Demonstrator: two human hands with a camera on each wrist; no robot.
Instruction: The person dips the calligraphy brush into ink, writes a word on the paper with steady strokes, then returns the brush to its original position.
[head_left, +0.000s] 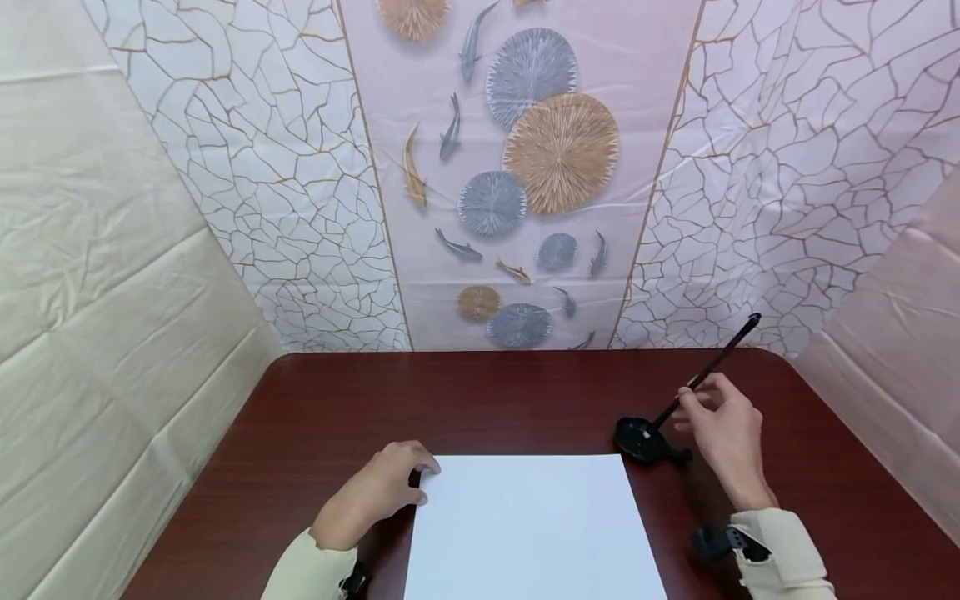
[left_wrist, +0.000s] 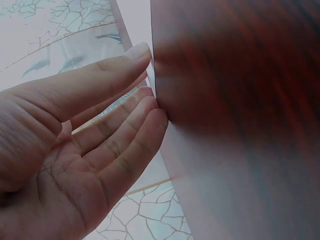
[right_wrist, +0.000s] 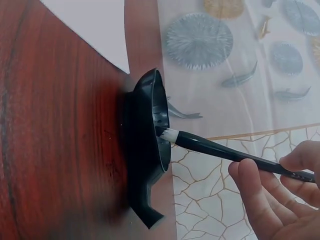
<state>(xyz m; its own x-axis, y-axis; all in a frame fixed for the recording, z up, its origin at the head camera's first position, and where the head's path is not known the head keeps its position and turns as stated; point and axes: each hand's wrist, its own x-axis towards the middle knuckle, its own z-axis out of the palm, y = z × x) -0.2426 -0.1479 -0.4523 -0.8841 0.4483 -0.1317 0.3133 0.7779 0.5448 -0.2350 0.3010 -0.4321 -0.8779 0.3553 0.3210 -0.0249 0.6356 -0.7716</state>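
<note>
Just to the left of your right hand [head_left: 723, 425], near the far right corner of the paper [head_left: 532, 525], stands a small black dish [head_left: 637, 440] on the surface [head_left: 450, 400]. Your right hand grasps the brush [head_left: 722, 356] between thumb and fingers, tilted, so its bristles [right_wrist: 171, 135] reach inside the dish below. These bristles are white, but their end looks dark; whether it is wet or only shaded, you cannot tell. Your left hand [head_left: 382, 483] grips nothing: with relaxed fingers it touches the paper at its far left corner, and the sheet lies to its right. By judgement, you are at an early stage: the brush is in the dish, while the visible paper carries no mark, so all work on it remains.
</note>
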